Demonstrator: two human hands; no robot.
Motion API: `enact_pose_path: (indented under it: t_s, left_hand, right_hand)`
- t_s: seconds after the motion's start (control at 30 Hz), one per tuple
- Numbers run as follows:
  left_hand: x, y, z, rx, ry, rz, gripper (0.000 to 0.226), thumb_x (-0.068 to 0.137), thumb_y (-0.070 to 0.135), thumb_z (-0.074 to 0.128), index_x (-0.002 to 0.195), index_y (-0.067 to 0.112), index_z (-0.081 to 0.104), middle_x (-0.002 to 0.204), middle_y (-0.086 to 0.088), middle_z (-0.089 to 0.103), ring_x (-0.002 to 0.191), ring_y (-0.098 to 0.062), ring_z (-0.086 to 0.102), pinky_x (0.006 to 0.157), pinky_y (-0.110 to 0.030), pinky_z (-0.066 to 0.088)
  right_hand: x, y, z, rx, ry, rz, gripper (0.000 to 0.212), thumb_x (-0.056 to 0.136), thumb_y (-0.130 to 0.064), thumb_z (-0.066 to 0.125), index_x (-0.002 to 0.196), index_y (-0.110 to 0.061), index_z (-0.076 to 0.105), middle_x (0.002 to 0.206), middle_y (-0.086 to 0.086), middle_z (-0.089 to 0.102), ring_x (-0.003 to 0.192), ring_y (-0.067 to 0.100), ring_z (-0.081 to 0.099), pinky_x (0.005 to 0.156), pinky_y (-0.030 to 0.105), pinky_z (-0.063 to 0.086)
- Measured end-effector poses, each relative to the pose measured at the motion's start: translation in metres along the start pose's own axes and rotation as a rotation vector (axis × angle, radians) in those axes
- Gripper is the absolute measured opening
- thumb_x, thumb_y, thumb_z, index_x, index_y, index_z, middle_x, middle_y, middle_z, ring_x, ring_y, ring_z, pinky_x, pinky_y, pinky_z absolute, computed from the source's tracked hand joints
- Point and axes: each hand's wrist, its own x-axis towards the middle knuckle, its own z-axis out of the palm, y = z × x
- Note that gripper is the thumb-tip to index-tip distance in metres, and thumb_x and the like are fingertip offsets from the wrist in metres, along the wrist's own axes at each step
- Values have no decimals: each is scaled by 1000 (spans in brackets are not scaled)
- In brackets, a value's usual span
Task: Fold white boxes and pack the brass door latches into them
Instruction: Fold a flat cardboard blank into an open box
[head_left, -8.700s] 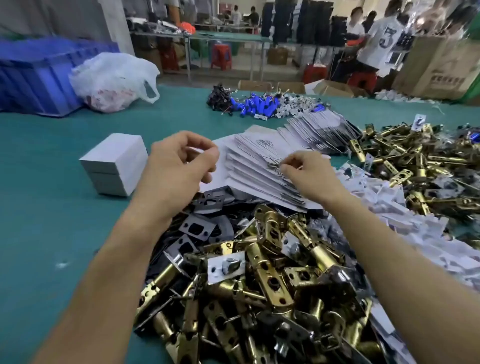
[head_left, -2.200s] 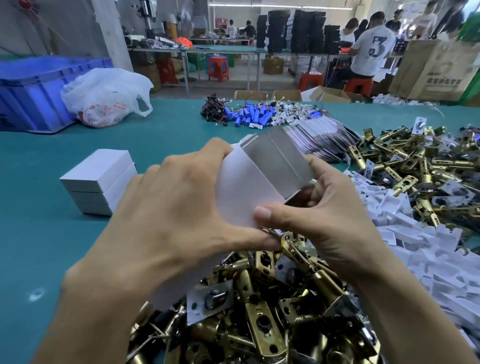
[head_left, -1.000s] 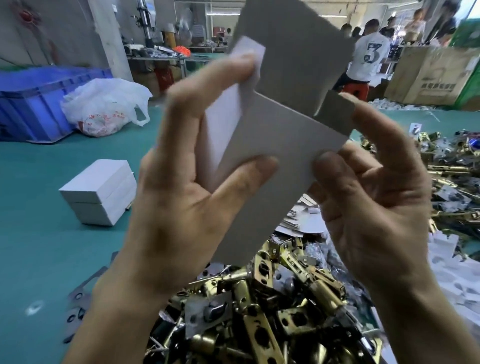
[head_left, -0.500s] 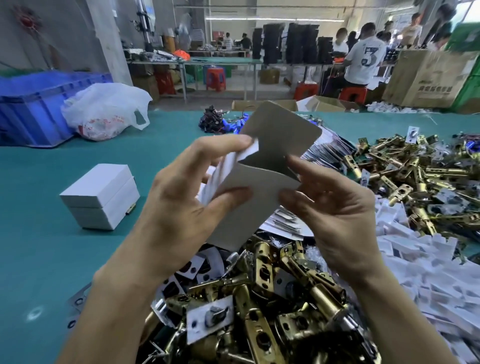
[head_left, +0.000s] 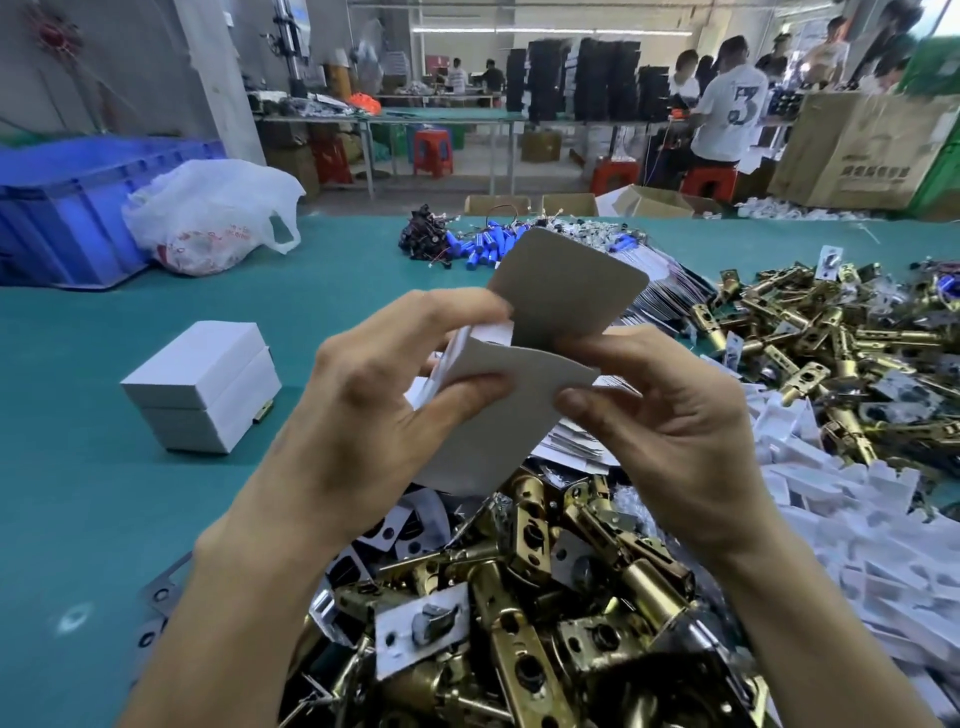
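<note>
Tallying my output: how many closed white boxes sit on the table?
2, stacked left of the left hand: the upper box lies on the lower box. More may be hidden from view.

**Flat box blank held above the latch pile**

Both hands hold an unfolded white box (head_left: 498, 410) over the teal tabletop (head_left: 78, 395). The left hand (head_left: 384, 395) pinches its left edge between thumb and fingers; the right hand (head_left: 670, 421) pinches the right edge, and a rounded flap (head_left: 566, 291) stands up behind. Below lies a heap of brass door latches (head_left: 519, 623). Two finished white boxes (head_left: 202, 384) sit stacked at left, flat box blanks (head_left: 660, 296) fanned beyond the hands.
</note>
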Motion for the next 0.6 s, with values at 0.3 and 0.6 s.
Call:
enact_pose_path:
  t_s: [0.3, 0.6]
  left_hand:
    - [-1, -5, 2, -21, -34, -29, 30, 89, 35, 74, 117, 25, 67, 114, 19, 67, 103, 2, 65, 86, -36, 57]
    - [-1, 4, 4, -130, -80, -102, 31, 83, 39, 75, 113, 36, 65, 107, 24, 70, 102, 3, 66, 86, -16, 49]
  right_hand:
    - [0, -12, 3, 70, 17, -16, 15, 91, -17, 65, 104, -23, 60, 106, -5, 68, 85, 6, 66, 71, 21, 54]
    - [3, -19, -6, 94, 17, 37, 22, 81, -20, 75, 101, -13, 71, 95, 5, 74, 87, 24, 71, 80, 38, 60]
